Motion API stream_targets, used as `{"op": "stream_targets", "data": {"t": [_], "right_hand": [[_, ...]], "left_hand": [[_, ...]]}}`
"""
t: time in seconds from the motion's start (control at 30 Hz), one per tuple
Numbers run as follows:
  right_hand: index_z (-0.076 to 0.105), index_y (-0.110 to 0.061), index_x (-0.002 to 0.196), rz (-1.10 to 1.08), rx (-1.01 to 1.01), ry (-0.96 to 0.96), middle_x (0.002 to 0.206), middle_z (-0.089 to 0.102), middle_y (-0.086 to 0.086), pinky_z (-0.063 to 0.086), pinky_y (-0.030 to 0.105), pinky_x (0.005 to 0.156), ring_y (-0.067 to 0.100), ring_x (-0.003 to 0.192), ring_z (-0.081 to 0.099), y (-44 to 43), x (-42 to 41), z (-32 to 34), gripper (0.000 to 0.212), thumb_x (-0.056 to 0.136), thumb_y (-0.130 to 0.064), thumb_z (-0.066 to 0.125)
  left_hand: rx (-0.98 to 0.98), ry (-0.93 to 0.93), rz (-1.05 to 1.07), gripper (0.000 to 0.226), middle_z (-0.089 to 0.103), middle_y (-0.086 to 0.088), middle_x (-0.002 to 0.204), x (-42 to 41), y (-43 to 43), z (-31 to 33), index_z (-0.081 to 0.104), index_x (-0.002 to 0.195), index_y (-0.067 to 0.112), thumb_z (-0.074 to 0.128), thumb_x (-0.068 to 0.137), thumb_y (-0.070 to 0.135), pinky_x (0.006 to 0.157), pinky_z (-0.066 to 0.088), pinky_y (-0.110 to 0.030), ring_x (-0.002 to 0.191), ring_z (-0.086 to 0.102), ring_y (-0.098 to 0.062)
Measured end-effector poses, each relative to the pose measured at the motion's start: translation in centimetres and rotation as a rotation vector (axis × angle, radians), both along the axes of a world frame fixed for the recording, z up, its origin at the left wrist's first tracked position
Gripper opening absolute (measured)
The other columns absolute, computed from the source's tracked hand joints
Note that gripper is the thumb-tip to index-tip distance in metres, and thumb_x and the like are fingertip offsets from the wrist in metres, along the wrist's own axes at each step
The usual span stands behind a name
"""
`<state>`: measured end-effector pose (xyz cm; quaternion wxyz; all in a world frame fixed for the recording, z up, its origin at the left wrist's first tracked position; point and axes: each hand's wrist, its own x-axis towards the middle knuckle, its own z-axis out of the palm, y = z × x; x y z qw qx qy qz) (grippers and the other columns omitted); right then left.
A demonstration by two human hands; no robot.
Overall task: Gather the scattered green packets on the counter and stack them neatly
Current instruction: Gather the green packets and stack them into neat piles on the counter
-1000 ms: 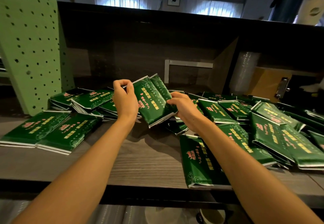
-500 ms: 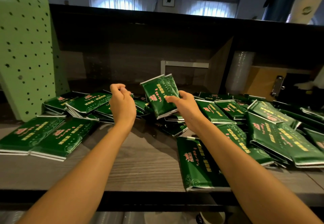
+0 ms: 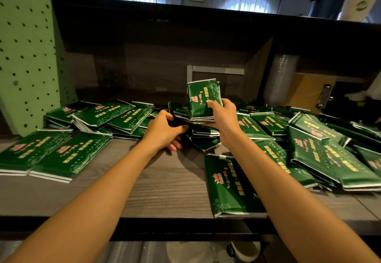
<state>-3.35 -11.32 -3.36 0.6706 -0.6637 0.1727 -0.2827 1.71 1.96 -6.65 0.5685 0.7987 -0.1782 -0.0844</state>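
Observation:
Many green packets with pink and yellow print lie scattered over the wooden counter [image 3: 165,190]. My right hand [image 3: 223,116] grips a small bundle of green packets [image 3: 203,98], held upright above the middle pile. My left hand [image 3: 162,131] is low on the counter with fingers spread, its fingertips touching dark packets [image 3: 203,132] at the pile's foot. Two packets [image 3: 47,155] lie side by side at the left. One packet [image 3: 231,184] lies near the front edge under my right forearm. A loose heap [image 3: 321,151] covers the right side.
A green pegboard panel [image 3: 26,52] stands at the left end. A dark shelf wall rises behind the counter, with a stack of clear cups [image 3: 283,79] and a clipboard [image 3: 313,91] at the back right. The counter's front edge [image 3: 144,219] is close to me.
My right hand has turned the held packets from tilted to upright and shifted them right. My left hand let go of them and dropped to the pile on the counter.

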Motion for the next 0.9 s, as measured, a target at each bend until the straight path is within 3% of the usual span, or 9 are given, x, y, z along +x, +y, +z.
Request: {"op": "stream_targets", "data": {"t": [0.07,0.13,0.23,0.37,0.5,0.63,0.7,0.77,0.9], "right_hand": [[0.052,-0.008,0.116,0.012,0.001,0.014,0.112,0.061,0.01,0.058,0.033,0.069,0.023,0.098,0.063,0.0,0.0,0.0,0.021,0.095,-0.012,0.048],[0.052,-0.01,0.113,0.005,-0.003,0.018,0.112,0.062,0.009,0.057,0.039,0.078,0.024,0.1,0.063,0.1,0.0,0.0,0.019,0.095,-0.012,0.049],[0.051,-0.01,0.113,-0.004,-0.012,0.02,0.112,0.061,0.008,0.054,0.043,0.087,0.022,0.1,0.062,0.0,0.0,0.0,0.019,0.095,-0.012,0.049],[0.051,-0.008,0.119,0.013,-0.063,0.047,0.11,0.06,0.006,0.055,0.042,0.084,0.019,0.097,0.06,0.3,0.0,-0.3,0.024,0.096,-0.014,0.048],[0.051,-0.01,0.117,0.004,-0.093,0.054,0.107,0.059,0.002,0.051,0.046,0.092,0.019,0.1,0.059,0.6,0.0,-0.3,0.022,0.095,-0.014,0.049],[0.05,-0.009,0.12,0.001,-0.089,0.06,0.111,0.06,0.005,0.053,0.043,0.088,0.019,0.099,0.058,0.5,-0.1,-0.4,0.025,0.095,-0.014,0.049],[0.05,-0.01,0.121,-0.011,-0.089,0.062,0.113,0.06,0.005,0.053,0.043,0.089,0.02,0.102,0.059,0.4,-0.1,-0.3,0.026,0.095,-0.015,0.048],[0.049,-0.009,0.122,-0.011,-0.085,0.055,0.113,0.059,0.005,0.052,0.037,0.084,0.019,0.099,0.058,0.4,-0.1,-0.3,0.027,0.096,-0.015,0.048],[0.048,-0.008,0.122,-0.02,-0.117,0.038,0.104,0.056,0.001,0.043,0.022,0.063,0.011,0.084,0.053,0.3,0.0,-0.4,0.027,0.096,-0.015,0.048]], "left_hand": [[-0.061,0.023,0.021,0.036,0.065,-0.019,0.082,0.5,-0.2,-0.3,0.038,0.108,0.014,0.067,0.086,0.014,0.035,0.047,-0.025,0.043,0.061,-0.018],[-0.111,0.024,0.104,0.034,0.062,-0.022,0.102,0.8,-0.1,-0.2,0.041,0.109,0.013,0.065,0.086,0.004,0.045,0.054,-0.032,0.063,0.066,-0.025],[-0.201,0.091,0.242,0.031,0.056,-0.021,0.113,1.3,0.5,0.3,0.043,0.105,0.013,0.054,0.087,-0.01,0.054,0.054,-0.035,0.084,0.065,-0.033],[-0.271,0.233,0.165,0.038,0.052,-0.024,0.124,1.3,0.6,0.3,0.041,0.121,0.003,0.056,0.088,-0.006,0.042,0.053,-0.03,0.087,0.063,-0.033],[-0.186,0.209,0.146,0.058,0.056,-0.021,0.114,0.8,-0.1,0.1,0.03,0.141,0.001,0.055,0.089,-0.003,0.031,0.041,-0.015,0.063,0.061,-0.019],[-0.16,0.15,0.257,0.047,0.057,-0.018,0.117,1.0,0.1,0.4,0.042,0.127,0.011,0.054,0.085,-0.006,0.045,0.054,-0.027,0.07,0.063,-0.023],[-0.054,0.009,0.376,0.038,0.057,-0.013,0.115,0.7,0.7,1.4,0.046,0.119,0.016,0.052,0.085,-0.001,0.053,0.052,-0.03,0.073,0.06,-0.02],[0.071,-0.213,0.482,0.033,0.055,-0.011,0.105,0.2,1.4,2.2,0.046,0.121,0.013,0.046,0.09,0.002,0.047,0.033,-0.026,0.063,0.045,-0.013],[-0.037,-0.537,0.613,0.029,0.053,-0.013,0.102,-0.2,2.4,3.0,0.042,0.12,0.004,0.032,0.094,-0.004,0.061,0.027,-0.027,0.081,0.043,-0.02]]}}
